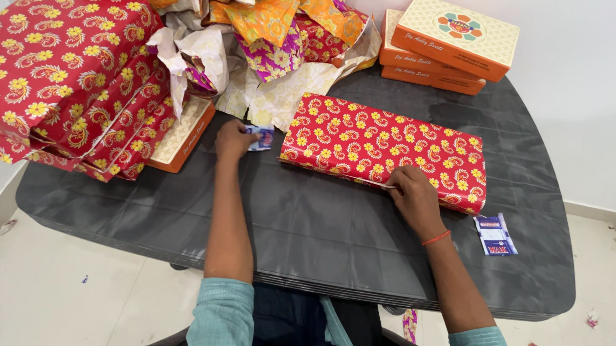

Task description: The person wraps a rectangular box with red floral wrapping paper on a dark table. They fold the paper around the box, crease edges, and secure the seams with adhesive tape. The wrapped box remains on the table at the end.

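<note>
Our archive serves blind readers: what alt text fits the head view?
A right hand presses the near edge of a red floral wrapped box on a dark table, while the left hand holds a small blue-and-white object.

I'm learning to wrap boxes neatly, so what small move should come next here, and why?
Probably bring the left hand, which holds a small blue-and-white tape roll, over to the right hand. That hand presses the paper seam along the near edge of the red floral wrapped box, and no tape is visible on that seam, so it looks ready to be taped.
</note>
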